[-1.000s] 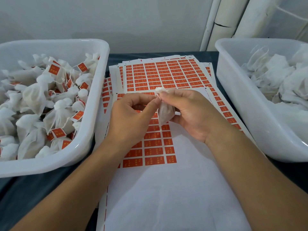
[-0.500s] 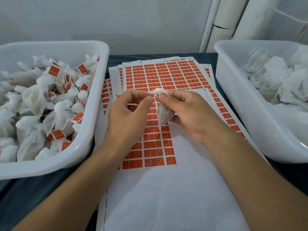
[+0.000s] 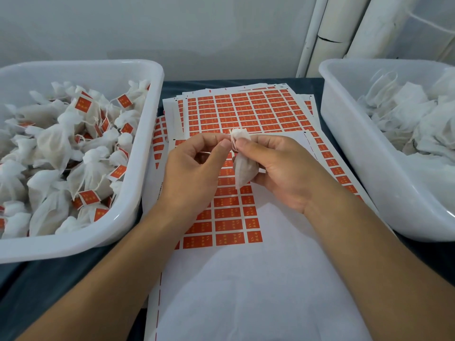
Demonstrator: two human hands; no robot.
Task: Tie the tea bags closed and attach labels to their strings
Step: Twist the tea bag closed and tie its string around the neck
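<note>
Barely shifted from half a second ago, the right hand (image 3: 283, 173) holds a white tea bag (image 3: 243, 168) above the label sheets (image 3: 246, 112), thumb and forefinger pinching its gathered neck. The left hand (image 3: 194, 173) pinches the string (image 3: 233, 143) at that neck, fingers curled. At left, a white tub (image 3: 138, 193) holds tied, labelled bags (image 3: 56, 148); at right, a second tub (image 3: 344, 143) holds untied ones (image 3: 406, 114).
</note>
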